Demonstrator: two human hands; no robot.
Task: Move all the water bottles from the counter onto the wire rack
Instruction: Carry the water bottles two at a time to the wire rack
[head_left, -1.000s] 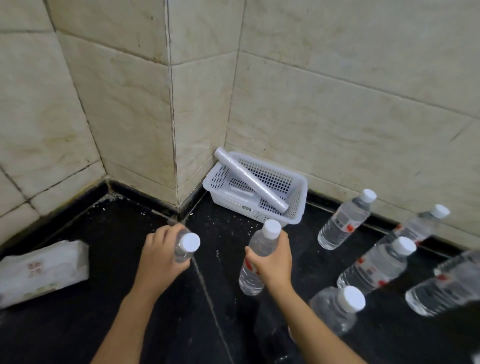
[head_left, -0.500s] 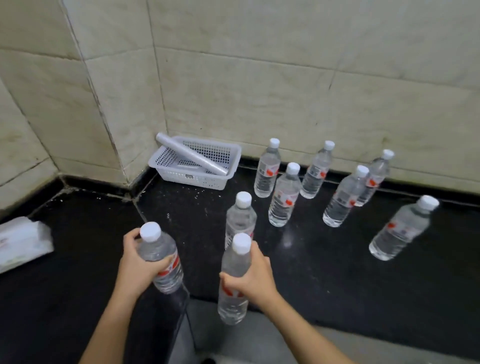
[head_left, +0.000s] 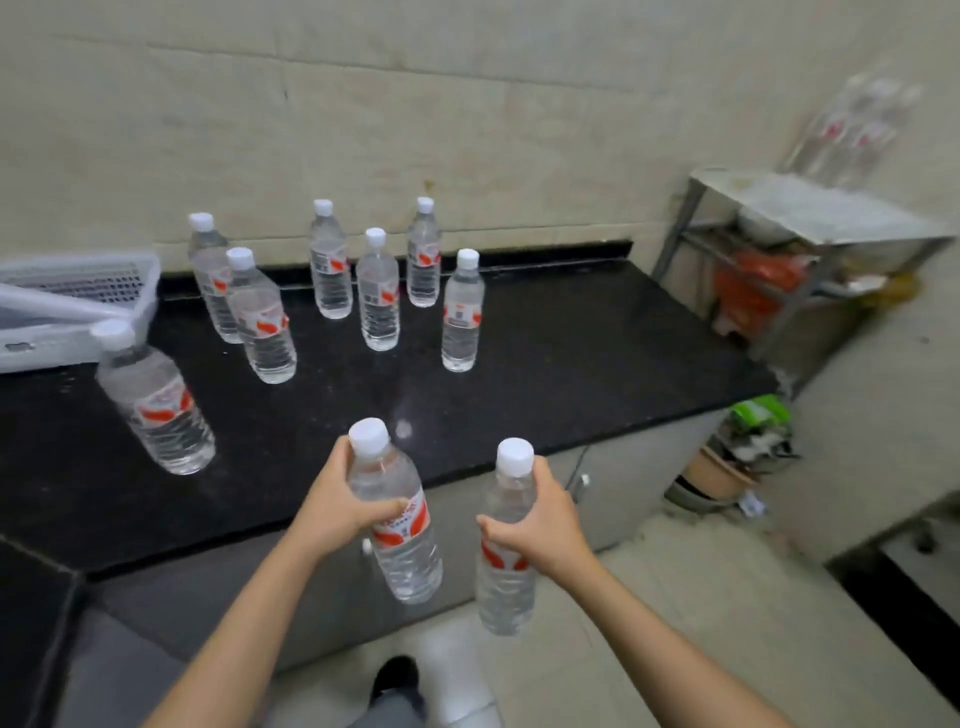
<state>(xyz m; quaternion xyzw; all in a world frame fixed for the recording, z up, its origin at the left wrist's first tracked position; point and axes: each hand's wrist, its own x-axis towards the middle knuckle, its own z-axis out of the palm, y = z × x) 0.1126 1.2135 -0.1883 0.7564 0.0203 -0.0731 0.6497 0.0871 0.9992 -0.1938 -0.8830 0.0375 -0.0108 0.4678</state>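
Now | left hand (head_left: 340, 506) grips bottle (head_left: 400, 540) | right hand (head_left: 540, 519) grips second bottle (head_left: 506, 571)

white basket (head_left: 78, 291) cut off left, rack-top bottles (head_left: 852, 130) blurred, perhaps three

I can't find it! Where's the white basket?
The white basket sits at the far left on the black counter, against the wall, beside the nearest standing bottle.

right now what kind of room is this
Probably a plain kitchen or utility room: tiled wall, black stone counter over cabinets, and a metal rack in the corner.
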